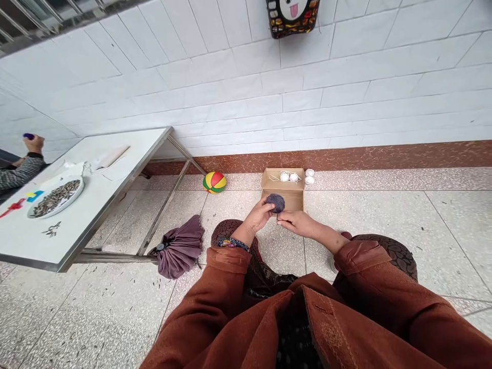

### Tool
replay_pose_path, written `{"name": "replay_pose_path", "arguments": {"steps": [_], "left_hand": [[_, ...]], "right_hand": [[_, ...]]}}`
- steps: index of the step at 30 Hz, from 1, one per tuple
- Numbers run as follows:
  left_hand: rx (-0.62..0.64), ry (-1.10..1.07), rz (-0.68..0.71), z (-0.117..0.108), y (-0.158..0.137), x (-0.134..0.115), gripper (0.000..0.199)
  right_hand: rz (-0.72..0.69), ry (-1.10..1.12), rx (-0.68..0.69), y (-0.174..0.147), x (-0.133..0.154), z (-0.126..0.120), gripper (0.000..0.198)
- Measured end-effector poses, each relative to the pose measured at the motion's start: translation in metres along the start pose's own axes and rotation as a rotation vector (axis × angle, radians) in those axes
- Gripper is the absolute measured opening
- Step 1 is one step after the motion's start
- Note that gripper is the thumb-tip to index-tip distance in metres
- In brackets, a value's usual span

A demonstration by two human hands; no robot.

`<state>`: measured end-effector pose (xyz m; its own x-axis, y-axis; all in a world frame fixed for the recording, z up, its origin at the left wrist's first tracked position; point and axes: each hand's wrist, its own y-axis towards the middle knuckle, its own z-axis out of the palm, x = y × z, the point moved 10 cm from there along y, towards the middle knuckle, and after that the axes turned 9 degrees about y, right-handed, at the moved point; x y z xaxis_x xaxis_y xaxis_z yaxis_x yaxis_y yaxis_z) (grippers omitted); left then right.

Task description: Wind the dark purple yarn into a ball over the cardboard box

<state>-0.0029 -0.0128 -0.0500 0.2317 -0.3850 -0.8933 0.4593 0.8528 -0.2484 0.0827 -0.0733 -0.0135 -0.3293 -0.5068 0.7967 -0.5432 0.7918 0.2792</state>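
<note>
A dark grey-purple ball of yarn (275,203) is gripped by my left hand (260,215), with the thumb across its near side. Just right of it, my right hand (295,223) is closed in a pinch near the ball's lower edge; a short bit of dark yarn seems to run to its fingers. Beneath and beyond both hands lies an open cardboard box (294,199). White yarn balls (289,177) with a loose strand rest at its far side. More white balls (309,177) sit on the floor against the box's right side.
To the left stands a white table (126,154) bearing a plate of sunseed-like pieces (57,197). A folded purple umbrella (180,247) leans by its leg. A striped ball (214,182) lies near the wall. Another person's hand (34,144) holds something purple at far left. A black basket (294,20) hangs above.
</note>
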Motion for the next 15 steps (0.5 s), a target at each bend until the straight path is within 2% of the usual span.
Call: {"name": "replay_pose_path", "arguments": {"steps": [3,6,9,12,15], "left_hand": [[0.012,0.071,-0.023,0.004,0.000,0.016,0.047],[0.134,0.132,-0.063,0.020,-0.006,0.025,0.052],[0.235,0.103,-0.101,0.031,-0.012,0.028,0.058],[0.241,0.037,-0.106,0.032,-0.014,0.026,0.063],[0.198,0.002,-0.079,0.028,-0.010,0.021,0.059]], "right_hand": [[-0.007,0.055,-0.109,0.002,0.005,-0.020,0.023],[0.046,0.068,-0.283,0.003,-0.006,-0.049,0.024],[0.114,0.065,-0.406,0.001,-0.027,-0.065,0.024],[0.223,0.040,-0.449,-0.002,-0.051,-0.063,0.023],[0.359,-0.026,-0.347,-0.006,-0.071,-0.043,0.020]]}}
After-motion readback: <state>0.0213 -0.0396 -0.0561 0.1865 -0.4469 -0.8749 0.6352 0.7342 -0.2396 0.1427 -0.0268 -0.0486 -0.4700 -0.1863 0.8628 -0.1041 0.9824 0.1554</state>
